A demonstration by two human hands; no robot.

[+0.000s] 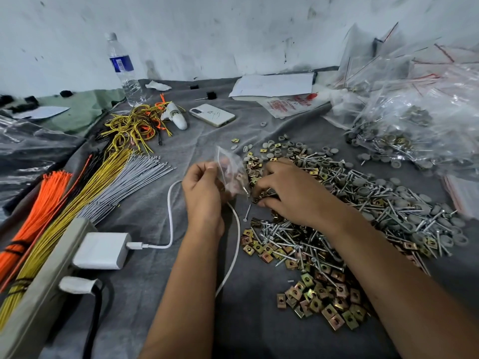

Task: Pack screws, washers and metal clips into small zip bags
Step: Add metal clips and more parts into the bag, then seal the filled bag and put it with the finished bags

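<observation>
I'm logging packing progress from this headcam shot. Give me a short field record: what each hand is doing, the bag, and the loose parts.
left hand: pinches the zip bag near its top
zip bag: clear, small, a few parts inside
right hand: fingers curled over metal clips in the pile
metal clips: loose heap near the right forearm
screws: mixed into the pile
washers: grey, at the far edge

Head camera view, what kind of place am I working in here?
Probably an informal hand-packing workbench, perhaps a home workshop: a loose pile of screws, washers and clips on a grey cloth, bundles of coloured wires, and heaps of filled zip bags.
</observation>
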